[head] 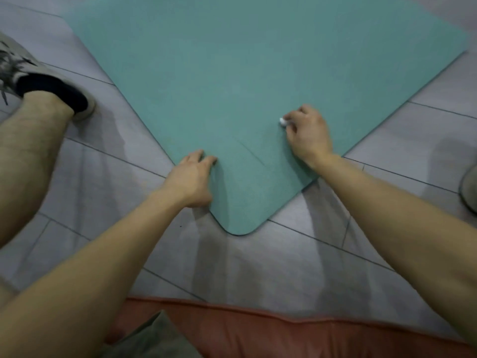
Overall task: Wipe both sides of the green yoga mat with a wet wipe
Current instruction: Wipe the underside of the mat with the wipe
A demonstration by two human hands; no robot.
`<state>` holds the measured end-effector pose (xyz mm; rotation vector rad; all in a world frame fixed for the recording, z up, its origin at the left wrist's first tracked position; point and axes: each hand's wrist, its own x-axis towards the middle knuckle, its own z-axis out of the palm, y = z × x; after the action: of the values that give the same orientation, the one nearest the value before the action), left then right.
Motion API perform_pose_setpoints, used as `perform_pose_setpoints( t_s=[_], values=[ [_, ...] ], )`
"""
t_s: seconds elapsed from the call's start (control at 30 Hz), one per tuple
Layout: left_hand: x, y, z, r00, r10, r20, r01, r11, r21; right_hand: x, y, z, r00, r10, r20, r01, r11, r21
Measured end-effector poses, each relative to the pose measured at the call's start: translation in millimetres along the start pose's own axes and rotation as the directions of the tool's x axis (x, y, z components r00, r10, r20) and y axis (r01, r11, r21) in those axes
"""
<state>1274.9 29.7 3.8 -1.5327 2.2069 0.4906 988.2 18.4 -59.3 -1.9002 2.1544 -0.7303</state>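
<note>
Two hands were down on the green yoga mat, which lay flat on the grey tiled floor with one rounded corner pointing back at the person. The right hand pinched a small balled wet wipe in curled fingers and pressed it to the mat just inside the right-hand edge. The left hand sat on the left-hand edge near the corner, fingers bent with tips on the surface. Whether it gripped that edge or only pinned it could not be told.

The right-hand edge ended at a visible far corner, while the left-hand edge ran out of view. So the mat's long axis probably ran away from the person and leftward. Nearly all the unwiped surface lay ahead and left of the wipe, so the right hand was the one placed to sweep out across it. A shoe stood on the floor left of the mat.
</note>
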Motion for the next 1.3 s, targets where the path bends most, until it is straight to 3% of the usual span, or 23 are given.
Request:
perform_pose_setpoints(
  t_s=[0.07, 0.17, 0.23, 0.27, 0.3, 0.37, 0.43, 0.5, 0.53, 0.57, 0.6, 0.67, 0.73, 0.77, 0.83, 0.87, 0.93, 0.97, 1.03, 1.1, 1.2, 1.3],
  values=[
    [-5, 10, 9, 0.998, -0.015, 0.066, 0.015, 1.0, 0.007, -43, -26, 5, 0.986, -0.142, 0.089, 0.137, 0.988, 0.066],
    [-4, 14, 16, 0.999, -0.039, 0.022, 0.038, 0.997, 0.072, -128, -69, -2, 0.811, -0.497, 0.309, 0.412, 0.86, 0.303],
    [-3, 15, 17, 0.999, -0.046, -0.006, 0.046, 0.996, 0.083, -145, -72, -6, 0.71, -0.609, 0.353, 0.497, 0.789, 0.36],
    [-3, 15, 17, 0.999, -0.046, -0.014, 0.048, 0.995, 0.087, -137, -65, -5, 0.694, -0.632, 0.346, 0.534, 0.773, 0.343],
    [-4, 15, 17, 0.999, -0.047, -0.017, 0.048, 0.995, 0.092, -120, -55, -3, 0.72, -0.619, 0.313, 0.544, 0.784, 0.299],
    [-3, 15, 18, 0.999, -0.043, -0.023, 0.045, 0.995, 0.091, -73, -27, -4, 0.859, -0.475, 0.192, 0.453, 0.879, 0.147],
    [-3, 16, 17, 0.999, -0.046, -0.025, 0.048, 0.995, 0.083, -33, 1, -15, 0.979, -0.191, 0.066, 0.191, 0.982, 0.011],
    [-3, 17, 16, 0.999, -0.045, -0.018, 0.047, 0.996, 0.08, -31, 0, -18, 0.997, 0.076, 0.013, -0.076, 0.997, 0.012],
    [-3, 17, 16, 0.999, -0.044, -0.017, 0.045, 0.996, 0.081, -46, -12, -15, 0.995, 0.088, 0.05, -0.09, 0.995, 0.038],
    [-3, 18, 16, 0.999, -0.042, -0.016, 0.043, 0.996, 0.082, -72, -29, -11, 0.992, 0.005, 0.125, -0.016, 0.996, 0.088],
    [-3, 18, 16, 0.999, -0.041, -0.016, 0.042, 0.995, 0.086, -103, -46, -8, 0.965, -0.136, 0.226, 0.101, 0.982, 0.16],
    [-2, 20, 16, 0.999, -0.042, -0.008, 0.042, 0.994, 0.099, -159, -67, -12, 0.792, -0.447, 0.415, 0.331, 0.886, 0.323],
    [-1, 23, 15, 0.999, -0.041, -0.001, 0.041, 0.993, 0.111, -165, -58, -19, 0.645, -0.598, 0.476, 0.47, 0.802, 0.37],
    [-1, 24, 15, 0.999, -0.045, 0.001, 0.044, 0.993, 0.112, -154, -45, -22, 0.631, -0.615, 0.473, 0.5, 0.789, 0.358],
    [-1, 25, 13, 0.999, -0.051, 0.004, 0.05, 0.993, 0.106, -126, -24, -27, 0.693, -0.568, 0.444, 0.497, 0.823, 0.276],
    [-1, 24, 13, 0.999, -0.05, 0.008, 0.048, 0.993, 0.107, -113, -16, -30, 0.766, -0.5, 0.404, 0.456, 0.866, 0.207],
    [-1, 23, 13, 0.999, -0.05, 0.011, 0.049, 0.993, 0.104, -93, -6, -41, 0.924, -0.281, 0.258, 0.26, 0.959, 0.112],
    [-2, 24, 13, 0.998, -0.056, 0.009, 0.055, 0.994, 0.099, -86, -4, -49, 0.968, -0.172, 0.183, 0.155, 0.983, 0.103],
    [-3, 23, 13, 0.998, -0.065, 0.016, 0.063, 0.995, 0.08, -80, -6, -61, 0.991, -0.068, 0.112, 0.055, 0.992, 0.112],
    [-8, 26, 16, 0.999, -0.043, 0.015, 0.043, 0.998, 0.044, -81, -13, -65, 0.988, -0.065, 0.137, 0.054, 0.995, 0.085],
    [-27, 47, 37, 0.997, 0.074, -0.03, -0.074, 0.997, -0.003, -91, -18, -63, 0.979, -0.029, 0.2, 0.024, 0.999, 0.029],
    [-41, 69, 62, 0.978, 0.179, -0.111, -0.17, 0.982, 0.082, -100, -19, -60, 0.974, -0.019, 0.224, 0.013, 0.999, 0.029]
  ],
)
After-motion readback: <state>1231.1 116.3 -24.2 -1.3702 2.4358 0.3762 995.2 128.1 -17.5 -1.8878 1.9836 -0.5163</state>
